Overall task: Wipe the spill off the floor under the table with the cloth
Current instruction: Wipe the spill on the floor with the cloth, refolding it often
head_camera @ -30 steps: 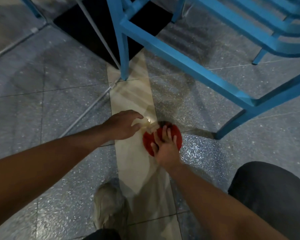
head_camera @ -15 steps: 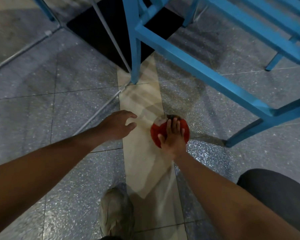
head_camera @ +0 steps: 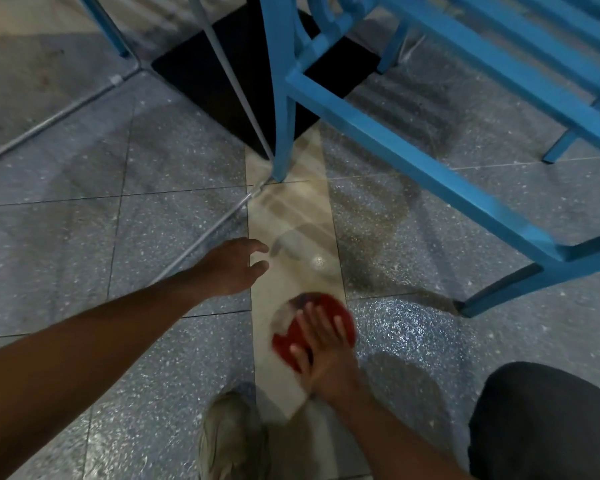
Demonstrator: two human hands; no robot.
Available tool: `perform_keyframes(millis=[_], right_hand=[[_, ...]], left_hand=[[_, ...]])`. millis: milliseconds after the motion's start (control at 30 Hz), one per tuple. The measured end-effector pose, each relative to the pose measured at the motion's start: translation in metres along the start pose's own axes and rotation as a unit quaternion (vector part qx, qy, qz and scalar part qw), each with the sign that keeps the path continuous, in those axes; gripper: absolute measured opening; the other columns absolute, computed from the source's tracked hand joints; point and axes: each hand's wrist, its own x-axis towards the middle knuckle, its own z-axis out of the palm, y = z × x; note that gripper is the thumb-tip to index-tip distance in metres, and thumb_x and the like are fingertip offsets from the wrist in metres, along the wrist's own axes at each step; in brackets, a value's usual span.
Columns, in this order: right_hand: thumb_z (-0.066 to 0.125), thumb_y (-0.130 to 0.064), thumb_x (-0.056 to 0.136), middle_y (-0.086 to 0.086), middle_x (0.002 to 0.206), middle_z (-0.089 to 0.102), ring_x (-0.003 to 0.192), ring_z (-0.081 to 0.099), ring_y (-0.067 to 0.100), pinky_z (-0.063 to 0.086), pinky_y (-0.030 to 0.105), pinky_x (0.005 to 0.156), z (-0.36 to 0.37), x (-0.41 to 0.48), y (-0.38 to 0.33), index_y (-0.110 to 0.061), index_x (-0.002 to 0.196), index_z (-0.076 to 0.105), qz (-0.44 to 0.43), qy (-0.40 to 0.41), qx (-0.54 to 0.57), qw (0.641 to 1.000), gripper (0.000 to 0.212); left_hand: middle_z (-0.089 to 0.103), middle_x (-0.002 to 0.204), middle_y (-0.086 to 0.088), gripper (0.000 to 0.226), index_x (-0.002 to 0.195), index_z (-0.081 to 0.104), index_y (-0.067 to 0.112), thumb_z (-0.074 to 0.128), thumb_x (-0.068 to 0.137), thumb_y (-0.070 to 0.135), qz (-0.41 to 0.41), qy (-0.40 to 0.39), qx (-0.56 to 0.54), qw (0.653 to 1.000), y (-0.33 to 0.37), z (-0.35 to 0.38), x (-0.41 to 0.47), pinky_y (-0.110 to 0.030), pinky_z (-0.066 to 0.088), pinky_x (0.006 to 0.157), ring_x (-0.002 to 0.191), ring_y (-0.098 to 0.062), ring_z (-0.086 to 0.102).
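My right hand (head_camera: pixel 326 356) flat, pressing the cloth (head_camera: pixel 331 306), drawn nearer me along the pale floor strip (head_camera: pixel 291 209), left hand (head_camera: pixel 229 268) released, grasping nothing.

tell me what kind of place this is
Probably a café or dining area, seen at floor level: blue painted chairs, a speckled tiled floor, and a black square base that may belong to a table.
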Motion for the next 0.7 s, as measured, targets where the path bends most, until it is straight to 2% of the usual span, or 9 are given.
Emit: perform_keyframes(millis=[67, 100, 200, 267, 367, 467, 533, 600, 700], right_hand=[[0.047, -0.046, 0.101, 0.008, 0.166, 0.023, 0.155, 0.016, 0.025, 0.016, 0.053, 0.123, -0.015, 0.023, 0.024, -0.015, 0.158, 0.030, 0.126, 0.042, -0.009, 0.991, 0.066], [0.042, -0.048, 0.103, 0.010, 0.167, 0.019, 0.155, 0.013, 0.027, 0.013, 0.052, 0.124, -0.024, 0.042, 0.038, -0.015, 0.159, 0.025, 0.173, 0.038, -0.033, 0.984, 0.068], [0.028, -0.051, 0.104, 0.013, 0.169, 0.002, 0.156, 0.000, 0.031, 0.004, 0.055, 0.124, -0.051, 0.120, 0.066, -0.015, 0.161, 0.007, 0.221, -0.035, -0.042, 0.974, 0.071], [0.032, -0.046, 0.104, 0.014, 0.169, -0.005, 0.155, -0.005, 0.034, 0.001, 0.058, 0.123, -0.056, 0.158, 0.060, -0.016, 0.161, 0.001, 0.186, -0.083, -0.041, 0.978, 0.072], [0.035, -0.043, 0.104, 0.013, 0.169, -0.004, 0.155, -0.007, 0.033, 0.004, 0.061, 0.122, -0.037, 0.161, 0.011, -0.020, 0.162, 0.000, 0.046, -0.144, -0.075, 0.986, 0.071], [0.029, -0.046, 0.104, 0.007, 0.169, 0.005, 0.156, -0.007, 0.026, 0.007, 0.058, 0.122, 0.001, 0.097, -0.046, -0.021, 0.161, 0.012, -0.067, -0.156, -0.056, 0.984, 0.065], [0.026, -0.048, 0.106, 0.001, 0.170, 0.006, 0.156, -0.007, 0.019, 0.006, 0.053, 0.124, 0.019, 0.036, -0.061, -0.024, 0.161, 0.016, -0.080, -0.133, -0.033, 0.987, 0.061], [0.037, -0.048, 0.104, -0.002, 0.169, 0.013, 0.156, 0.004, 0.016, 0.015, 0.050, 0.123, 0.025, -0.020, -0.046, -0.024, 0.160, 0.024, -0.024, -0.078, -0.013, 0.997, 0.062], [0.045, -0.049, 0.101, 0.005, 0.166, 0.022, 0.155, 0.017, 0.021, 0.021, 0.053, 0.121, 0.006, -0.041, -0.005, -0.023, 0.158, 0.029, 0.149, -0.018, -0.014, 0.989, 0.065]], left_hand=[[0.064, 0.138, 0.003, 0.044, 0.142, 0.060, 0.033, 0.064, 0.100, 0.047, 0.009, -0.001, 0.004, 1.000, 0.004, 0.001, 0.003, -0.035, 0.050, 0.106, 0.115, -0.015, 0.064], [0.064, 0.136, 0.003, 0.044, 0.142, 0.060, 0.033, 0.064, 0.100, 0.047, 0.010, 0.001, 0.002, 1.000, 0.006, 0.001, 0.003, -0.035, 0.050, 0.105, 0.112, -0.014, 0.063], [0.065, 0.129, 0.002, 0.043, 0.141, 0.061, 0.032, 0.064, 0.100, 0.046, 0.005, 0.021, -0.008, 1.000, 0.009, -0.003, 0.006, -0.032, 0.050, 0.103, 0.106, -0.013, 0.062], [0.068, 0.128, 0.001, 0.042, 0.140, 0.062, 0.032, 0.065, 0.100, 0.046, 0.000, 0.029, -0.016, 0.999, 0.006, -0.007, 0.004, -0.033, 0.051, 0.102, 0.110, -0.017, 0.065], [0.066, 0.137, 0.002, 0.044, 0.140, 0.061, 0.035, 0.064, 0.099, 0.050, -0.008, 0.016, -0.005, 1.000, -0.002, -0.010, -0.002, -0.033, 0.051, 0.102, 0.119, -0.017, 0.065], [0.061, 0.148, 0.000, 0.047, 0.144, 0.060, 0.031, 0.063, 0.100, 0.048, -0.022, -0.003, 0.002, 1.000, -0.008, -0.013, -0.006, -0.035, 0.050, 0.106, 0.124, -0.019, 0.064], [0.059, 0.151, -0.001, 0.048, 0.146, 0.058, 0.027, 0.063, 0.102, 0.044, -0.025, -0.007, 0.007, 1.000, -0.008, -0.016, -0.008, -0.037, 0.050, 0.108, 0.126, -0.021, 0.064], [0.058, 0.152, -0.002, 0.049, 0.147, 0.058, 0.026, 0.062, 0.102, 0.044, -0.032, -0.002, 0.013, 0.999, -0.007, -0.018, -0.006, -0.038, 0.051, 0.108, 0.126, -0.022, 0.064], [0.058, 0.153, -0.002, 0.050, 0.148, 0.058, 0.027, 0.061, 0.102, 0.046, -0.034, 0.008, 0.027, 0.999, -0.005, -0.024, -0.001, -0.036, 0.049, 0.108, 0.128, -0.024, 0.063]])
